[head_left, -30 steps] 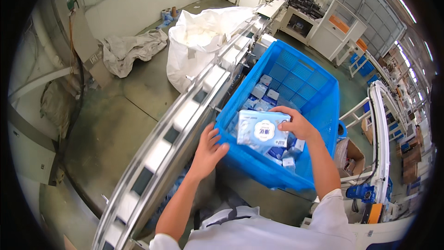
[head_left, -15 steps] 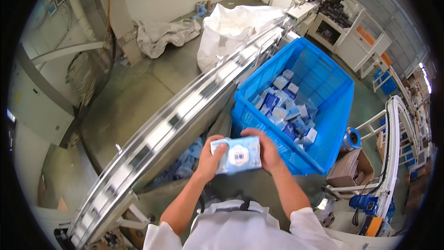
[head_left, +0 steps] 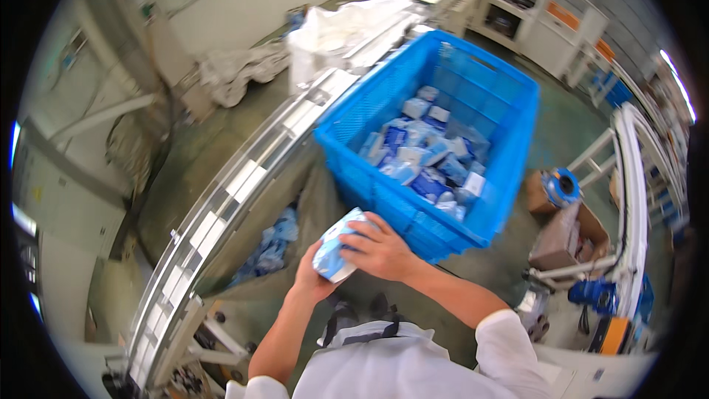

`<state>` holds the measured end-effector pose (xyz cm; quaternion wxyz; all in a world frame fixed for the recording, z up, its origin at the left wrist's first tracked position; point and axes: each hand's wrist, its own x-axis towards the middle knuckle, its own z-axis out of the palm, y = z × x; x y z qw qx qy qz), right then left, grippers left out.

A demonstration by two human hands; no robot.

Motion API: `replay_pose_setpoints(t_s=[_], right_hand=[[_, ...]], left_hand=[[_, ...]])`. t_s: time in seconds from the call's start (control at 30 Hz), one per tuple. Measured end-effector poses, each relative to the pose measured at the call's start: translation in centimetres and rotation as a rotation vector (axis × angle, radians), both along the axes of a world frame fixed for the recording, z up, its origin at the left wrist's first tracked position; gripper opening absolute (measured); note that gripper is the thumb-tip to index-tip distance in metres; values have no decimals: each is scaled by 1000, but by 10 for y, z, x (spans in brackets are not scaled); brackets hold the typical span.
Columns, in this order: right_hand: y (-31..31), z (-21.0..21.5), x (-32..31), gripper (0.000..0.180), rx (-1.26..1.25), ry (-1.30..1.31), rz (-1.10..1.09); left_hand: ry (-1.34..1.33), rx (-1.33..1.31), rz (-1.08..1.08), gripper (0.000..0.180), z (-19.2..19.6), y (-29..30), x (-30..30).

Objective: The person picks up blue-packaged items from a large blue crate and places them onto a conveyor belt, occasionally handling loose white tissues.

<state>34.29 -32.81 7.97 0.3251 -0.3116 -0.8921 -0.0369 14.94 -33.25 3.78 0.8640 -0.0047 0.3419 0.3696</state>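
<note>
A light-blue and white tissue pack [head_left: 339, 245] is held between my two hands in front of my body, tilted on its end. My left hand [head_left: 311, 278] wraps its lower left side. From the right, my right hand [head_left: 378, 250] lies across the pack with its fingers bent over the face and upper edge. Just beyond my hands stands a large blue plastic crate [head_left: 384, 205]. Inside it lies a loose heap of similar tissue packs [head_left: 425, 149], some dark blue, some pale.
A curved conveyor [head_left: 238, 185] carrying white packs runs along my left. More blue packs [head_left: 270, 242] lie below it. A white sack [head_left: 331, 33] stands behind. To the right are a cardboard box [head_left: 559, 241], a blue reel [head_left: 561, 186] and another conveyor frame [head_left: 635, 177].
The tissue pack has been turned from facing me flat to standing tilted, and moved slightly left. My right hand has come over its face. The whole view has shifted with my head.
</note>
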Motion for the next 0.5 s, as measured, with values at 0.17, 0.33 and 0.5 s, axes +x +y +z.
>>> replay_pose_setpoints(t_s=[0.17,0.33,0.5], right_hand=[[-10,24,34,37,-31,-108,184],[-9,6,22,21,-82,-14,324],[-20,-1,8,22,-97,116,243]], left_hand=[[47,117,101,33,15,-28,23],[160,71,116,35,2,-41,6],[148,83,71,39,-5,-49,-18]])
